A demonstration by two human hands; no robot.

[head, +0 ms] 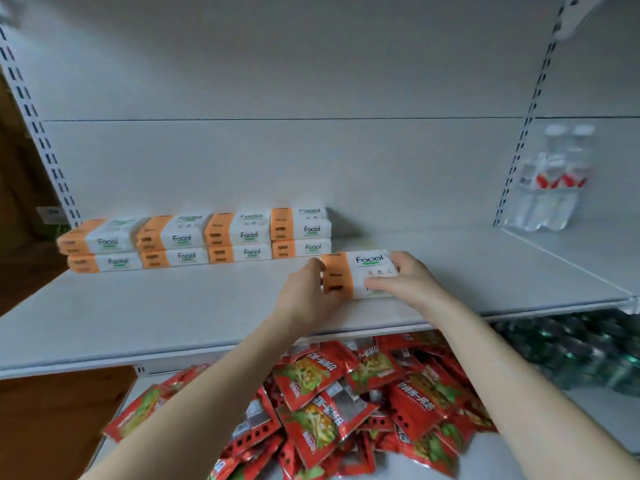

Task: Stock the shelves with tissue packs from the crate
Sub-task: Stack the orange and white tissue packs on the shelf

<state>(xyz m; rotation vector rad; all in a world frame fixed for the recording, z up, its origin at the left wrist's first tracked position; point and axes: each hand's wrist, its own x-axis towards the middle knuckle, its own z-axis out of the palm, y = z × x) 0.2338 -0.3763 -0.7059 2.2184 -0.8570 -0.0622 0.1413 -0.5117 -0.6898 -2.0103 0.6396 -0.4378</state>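
An orange-and-white "Facial" tissue pack [360, 270] sits on the white shelf [173, 313], just right of a row of stacked tissue packs [207, 239] at the back. My left hand [308, 292] grips the pack's orange left end. My right hand [405, 277] grips its white right end, fingers curled over the front and top. The row holds several two-high stacks of the same packs. The crate is out of view.
Shrink-wrapped water bottles [550, 181] stand on the neighbouring shelf bay at right. Below lies a heap of red snack packets [346, 403], with dark green wrapped goods [581, 348] to their right. A slotted upright [523, 133] divides the bays.
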